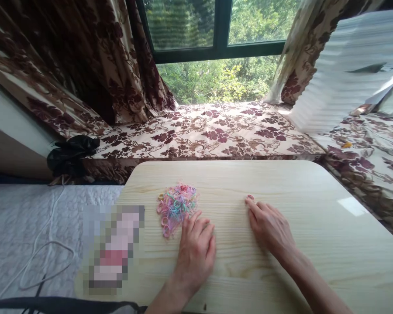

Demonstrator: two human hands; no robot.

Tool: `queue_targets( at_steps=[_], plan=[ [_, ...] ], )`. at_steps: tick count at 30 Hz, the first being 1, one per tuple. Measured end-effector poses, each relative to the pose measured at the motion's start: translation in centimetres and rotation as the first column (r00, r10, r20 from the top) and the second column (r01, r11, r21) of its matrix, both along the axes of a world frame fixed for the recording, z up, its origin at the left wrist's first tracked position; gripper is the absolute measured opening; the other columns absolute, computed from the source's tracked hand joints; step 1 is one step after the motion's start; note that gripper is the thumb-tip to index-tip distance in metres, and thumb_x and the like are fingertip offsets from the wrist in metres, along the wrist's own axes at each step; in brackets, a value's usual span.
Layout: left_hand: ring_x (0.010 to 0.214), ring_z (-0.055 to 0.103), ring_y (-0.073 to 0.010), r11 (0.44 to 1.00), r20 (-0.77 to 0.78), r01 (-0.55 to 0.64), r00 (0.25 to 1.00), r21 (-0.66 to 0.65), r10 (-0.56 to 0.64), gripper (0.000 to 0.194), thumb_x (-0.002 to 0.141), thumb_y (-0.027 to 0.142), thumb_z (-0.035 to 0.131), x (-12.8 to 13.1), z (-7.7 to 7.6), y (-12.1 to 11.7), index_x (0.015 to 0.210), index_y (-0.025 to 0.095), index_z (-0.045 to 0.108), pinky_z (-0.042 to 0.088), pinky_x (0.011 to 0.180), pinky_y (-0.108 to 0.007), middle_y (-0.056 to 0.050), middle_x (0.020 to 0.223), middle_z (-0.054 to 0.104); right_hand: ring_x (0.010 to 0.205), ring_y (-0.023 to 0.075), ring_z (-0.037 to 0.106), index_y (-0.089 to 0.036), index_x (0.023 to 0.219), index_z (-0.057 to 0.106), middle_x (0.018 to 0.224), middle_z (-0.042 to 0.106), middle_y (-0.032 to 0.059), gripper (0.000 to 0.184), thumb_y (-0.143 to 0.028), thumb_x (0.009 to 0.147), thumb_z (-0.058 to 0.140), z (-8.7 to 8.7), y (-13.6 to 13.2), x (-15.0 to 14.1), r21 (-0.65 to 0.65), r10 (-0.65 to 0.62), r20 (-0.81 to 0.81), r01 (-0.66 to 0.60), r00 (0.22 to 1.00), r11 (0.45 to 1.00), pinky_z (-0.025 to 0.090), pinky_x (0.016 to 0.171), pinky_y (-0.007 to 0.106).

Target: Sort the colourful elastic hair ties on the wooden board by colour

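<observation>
A small heap of colourful hair ties (177, 201), pink, purple, blue and yellow, lies on the pale wooden table (229, 270). At the heap's near right edge rests my left hand (196, 246), palm down, fingers stretched and slightly apart, with nothing visibly gripped. To the right, away from the heap, is a single red hair tie (250, 197). My right hand (271, 226) has its leading fingertips on this tie at the tabletop, the other fingers bunched behind. The right thumb is mostly hidden under the hand.
A blurred-out, pinkish oblong item (116, 248) lies at the table's left side. Beyond the table is a window ledge with floral cloth (212, 131), between patterned curtains (94, 56). A white cable (49, 244) curls on the quilted bedding at left, below a black bag (72, 155).
</observation>
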State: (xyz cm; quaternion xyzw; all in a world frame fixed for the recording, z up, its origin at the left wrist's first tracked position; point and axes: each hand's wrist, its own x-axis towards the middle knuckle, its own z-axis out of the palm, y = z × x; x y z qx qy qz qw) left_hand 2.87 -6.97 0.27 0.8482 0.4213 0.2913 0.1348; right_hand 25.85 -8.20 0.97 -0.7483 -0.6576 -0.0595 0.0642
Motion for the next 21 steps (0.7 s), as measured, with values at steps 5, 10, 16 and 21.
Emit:
queue_targets(
  at_steps=[5,10,16,21],
  plan=[
    [0.118,0.053,-0.0264,0.999,-0.002,-0.034,0.999,-0.014,0.034,0.024,0.088,0.013,0.050,0.6,0.1,-0.2,0.106,0.024,0.062,0.025,0.115,-0.062,-0.007,0.110,0.065,0.081,0.0206,0.065,-0.018,0.118,0.064,0.089,0.073,0.0078,0.034,-0.024,0.095,0.039,-0.5,0.1,0.5,0.113,-0.050,0.079,0.041,0.996,0.993,0.042,0.074,0.033],
    [0.109,0.056,-0.0231,0.992,-0.063,-0.123,0.990,0.013,0.124,0.026,0.088,0.012,0.051,1.9,0.7,-0.8,0.111,0.023,0.060,0.024,0.114,-0.062,-0.006,0.108,0.065,0.077,0.0170,0.063,-0.017,0.111,0.065,0.083,0.070,0.0033,0.028,-0.022,0.094,0.043,-1.0,-0.4,-1.2,0.241,0.228,-0.058,-0.208,0.972,0.948,0.043,0.072,0.029],
    [0.109,0.056,-0.0229,0.967,-0.100,-0.253,0.962,0.040,0.256,0.022,0.090,0.014,0.052,2.2,1.3,-1.6,0.108,0.022,0.060,0.025,0.113,-0.061,-0.004,0.105,0.065,0.072,0.0167,0.060,-0.019,0.099,0.066,0.076,0.065,0.0023,0.023,-0.025,0.095,0.044,-1.3,-0.4,-1.9,0.332,0.389,-0.155,-0.323,0.908,0.886,0.041,0.071,0.029],
    [0.108,0.056,-0.0237,0.943,-0.079,-0.326,0.941,0.064,0.330,0.016,0.090,0.014,0.052,0.6,1.3,-2.5,0.098,0.022,0.064,0.025,0.112,-0.061,-0.003,0.097,0.067,0.072,0.0167,0.060,-0.020,0.096,0.067,0.075,0.065,0.0021,0.023,-0.026,0.095,0.044,-1.6,-0.3,-1.4,0.374,0.444,-0.169,-0.359,0.880,0.855,0.041,0.070,0.029]
  ],
)
